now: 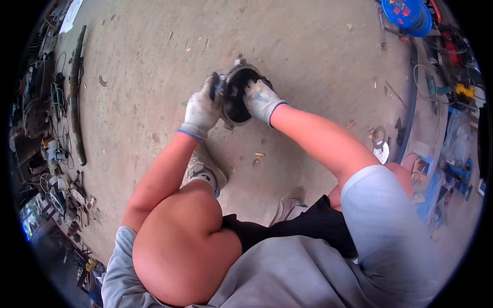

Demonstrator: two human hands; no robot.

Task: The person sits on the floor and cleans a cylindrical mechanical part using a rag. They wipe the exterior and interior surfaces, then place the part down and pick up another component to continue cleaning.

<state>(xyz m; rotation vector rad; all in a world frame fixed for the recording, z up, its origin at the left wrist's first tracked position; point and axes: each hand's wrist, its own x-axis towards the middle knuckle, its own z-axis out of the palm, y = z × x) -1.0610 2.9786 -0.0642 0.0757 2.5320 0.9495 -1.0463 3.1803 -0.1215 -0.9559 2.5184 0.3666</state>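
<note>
A round grey metal housing point(238, 119) with small lugs on its rim and a dark hollow inside is held just above the concrete floor, tilted toward me. My left hand point(202, 109), in a soiled white glove with a blue cuff, grips its left side; the dark-stained fingertips are slightly blurred against the rim. My right hand point(262, 101), gloved alike, reaches into the hollow. Its fingers are bent and closed together there, and whatever they hold, if anything, is hidden.
A long dark pipe point(78, 97) lies on the left, beside piled parts and cables. To the right are a blue drum point(406, 15), a green power tool point(432, 88), a metal ring point(379, 135) and a long dark bar point(411, 92). My shoes point(209, 167) flank the work.
</note>
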